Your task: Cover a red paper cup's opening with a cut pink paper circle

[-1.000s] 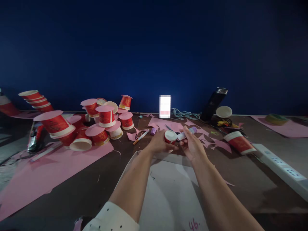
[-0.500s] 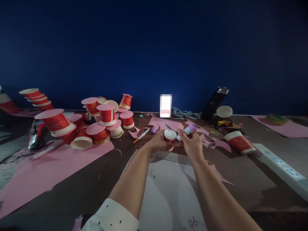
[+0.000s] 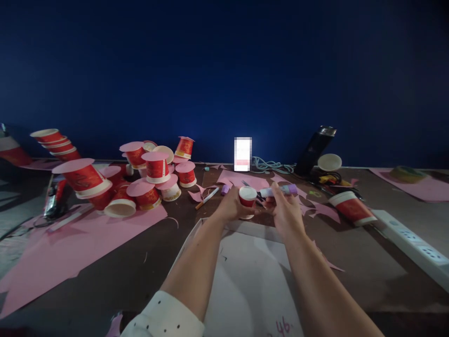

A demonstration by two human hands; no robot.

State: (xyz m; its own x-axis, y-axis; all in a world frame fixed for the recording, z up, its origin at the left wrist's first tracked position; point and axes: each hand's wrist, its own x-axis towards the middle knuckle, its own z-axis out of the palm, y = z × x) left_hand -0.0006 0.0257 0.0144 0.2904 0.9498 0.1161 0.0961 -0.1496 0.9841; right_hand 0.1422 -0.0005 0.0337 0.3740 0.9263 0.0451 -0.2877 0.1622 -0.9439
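My left hand [image 3: 232,206] is wrapped round a small red and white paper cup [image 3: 247,198], its pale round end facing up. My right hand [image 3: 285,206] grips a glue stick [image 3: 288,189] with a white body and purple ends, lying nearly level just right of the cup. A purple cap [image 3: 225,189] rests on the table left of my left hand, beside a white and orange pen [image 3: 206,198]. Behind the cup, partly covered, scissors [image 3: 246,184] lie on pink paper [image 3: 233,177].
Red cups with pink discs [image 3: 156,167] crowd the left, near a large pink sheet [image 3: 87,248]. A bright phone [image 3: 242,154] stands at the back. To the right are a black flask [image 3: 314,152], a tilted cup [image 3: 352,208] and a power strip [image 3: 414,243]. A white box [image 3: 252,276] sits in front.
The glue stick in my right hand has turned from slanting upward to nearly level, and my right hand has shifted slightly right. My left hand keeps hold of the cup.
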